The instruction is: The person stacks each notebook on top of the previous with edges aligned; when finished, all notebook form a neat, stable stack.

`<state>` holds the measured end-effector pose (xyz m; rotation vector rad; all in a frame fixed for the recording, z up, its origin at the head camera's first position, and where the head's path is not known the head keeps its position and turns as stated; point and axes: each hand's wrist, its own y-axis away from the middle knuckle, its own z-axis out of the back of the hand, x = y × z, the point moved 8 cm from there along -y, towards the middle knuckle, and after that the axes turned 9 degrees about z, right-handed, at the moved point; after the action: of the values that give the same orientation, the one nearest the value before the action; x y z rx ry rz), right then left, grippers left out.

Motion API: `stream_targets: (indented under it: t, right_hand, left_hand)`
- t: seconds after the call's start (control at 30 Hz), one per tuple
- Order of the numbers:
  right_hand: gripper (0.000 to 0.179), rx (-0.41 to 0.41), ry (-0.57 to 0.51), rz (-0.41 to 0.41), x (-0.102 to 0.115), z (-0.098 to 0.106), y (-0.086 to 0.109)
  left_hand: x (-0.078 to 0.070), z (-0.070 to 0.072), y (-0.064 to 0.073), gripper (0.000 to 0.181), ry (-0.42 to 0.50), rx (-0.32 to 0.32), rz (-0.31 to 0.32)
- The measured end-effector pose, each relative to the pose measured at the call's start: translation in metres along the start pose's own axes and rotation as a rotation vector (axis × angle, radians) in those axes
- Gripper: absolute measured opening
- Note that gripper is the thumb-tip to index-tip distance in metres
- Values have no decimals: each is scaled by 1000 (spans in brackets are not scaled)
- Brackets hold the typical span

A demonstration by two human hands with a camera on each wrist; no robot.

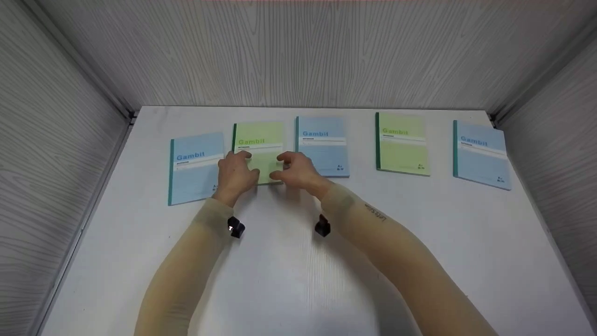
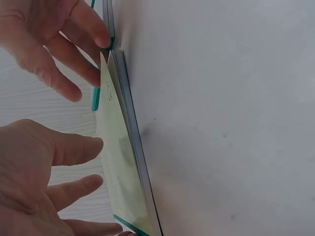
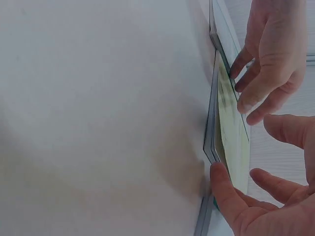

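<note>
A green notebook (image 1: 266, 164) marked Gambit, with a dark green spine, lies second from the left on the white table. My left hand (image 1: 235, 172) is at its left edge, fingers loosely bent, the thumb over the cover. At the right edge is my right hand (image 1: 298, 171), thumb and fingers spread apart. In the right wrist view, one fingertip (image 3: 219, 172) meets the notebook's near corner. The green cover (image 2: 115, 128) stands slightly raised off the pages in the left wrist view. Neither hand pinches it.
A blue notebook (image 1: 196, 170) lies left of the green one, partly behind my left hand. Another blue notebook (image 1: 322, 151) is close on the right. Farther right are a green notebook (image 1: 402, 147) and a blue notebook (image 1: 480, 158). Wood-patterned panels (image 1: 298, 56) enclose the table (image 1: 280, 280).
</note>
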<state>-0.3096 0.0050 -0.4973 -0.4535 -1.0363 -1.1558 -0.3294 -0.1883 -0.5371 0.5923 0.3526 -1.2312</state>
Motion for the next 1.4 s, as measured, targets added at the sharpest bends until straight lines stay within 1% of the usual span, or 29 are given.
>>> stream_targets:
  t: [0.07,0.13,0.17,0.2,0.27,0.3,0.4,0.47,0.53,0.6,0.7,0.83,0.9,1.0,1.1,1.23,1.33,1.4]
  right_hand:
    - [67,3,17,-13,1,-6,-1]
    - [67,-12,19,-22,2,-8,-2]
    - [66,-21,16,-25,2,-9,-2]
    - [66,-31,13,-30,2,-10,-2]
    - [66,-43,-8,-41,2,-11,-2]
    - [66,-47,-19,-46,2,-11,-3]
    - [67,-45,-40,-61,3,-13,-4]
    - [68,-39,-47,-75,3,-14,-4]
    - [68,-36,-48,-88,2,-14,-5]
    - [68,-36,-52,-100,1,-14,-5]
    - [67,-31,-67,-105,-1,-15,-5]
    - [65,-21,-118,-98,-3,-16,-6]
    - [63,-15,-189,-100,-4,-18,-7]
    - [60,-7,-314,-111,-5,-21,-8]
    - [58,-12,-385,-125,-9,-20,-8]
    - [58,-57,-401,-108,-12,-9,-6]
    - [61,-110,-397,-60,-13,8,-4]
    - [62,-143,-389,-22,-15,23,-2]
  left_hand:
    - [7,-5,-6,60,-27,-10,-2]
    - [8,-5,-6,59,-47,-3,14]
    - [9,-3,-5,59,-41,-3,22]
    - [12,-3,-8,58,-23,-3,31]
    - [17,0,-11,57,24,-2,56]
    - [19,3,-10,56,56,-3,73]
    - [17,18,-1,54,169,-12,113]
    - [12,31,12,55,264,-16,152]
    - [9,42,22,58,361,-10,184]
    - [10,47,25,61,458,-1,208]
    - [10,54,30,65,573,13,223]
    - [8,61,37,63,747,36,223]
    - [6,64,40,62,834,55,214]
    - [4,67,43,59,913,75,184]
    - [5,67,45,59,949,87,172]
    - [9,66,48,59,949,99,172]
    - [7,61,48,59,900,97,151]
    - [1,56,47,59,848,91,127]
